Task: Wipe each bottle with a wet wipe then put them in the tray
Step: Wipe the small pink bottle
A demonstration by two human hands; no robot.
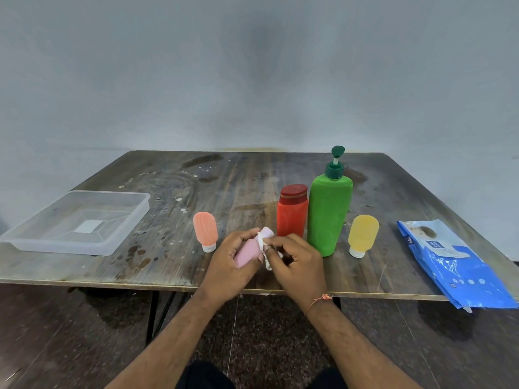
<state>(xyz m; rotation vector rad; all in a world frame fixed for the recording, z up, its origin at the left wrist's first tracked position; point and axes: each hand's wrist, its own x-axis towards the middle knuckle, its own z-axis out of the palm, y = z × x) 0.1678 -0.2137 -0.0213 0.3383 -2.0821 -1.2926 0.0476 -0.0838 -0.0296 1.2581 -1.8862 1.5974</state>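
Pink bottle gripped by left hand — right hand pinches wipe — red bottle just behind.

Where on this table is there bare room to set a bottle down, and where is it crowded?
Free: the tabletop between the tray and the orange bottle, and behind the bottles. Crowded: the red bottle, green pump bottle, yellow bottle and both hands.

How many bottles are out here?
5: pink bottle in the left hand; peach bottle, red bottle, green pump bottle and yellow bottle standing on the table.
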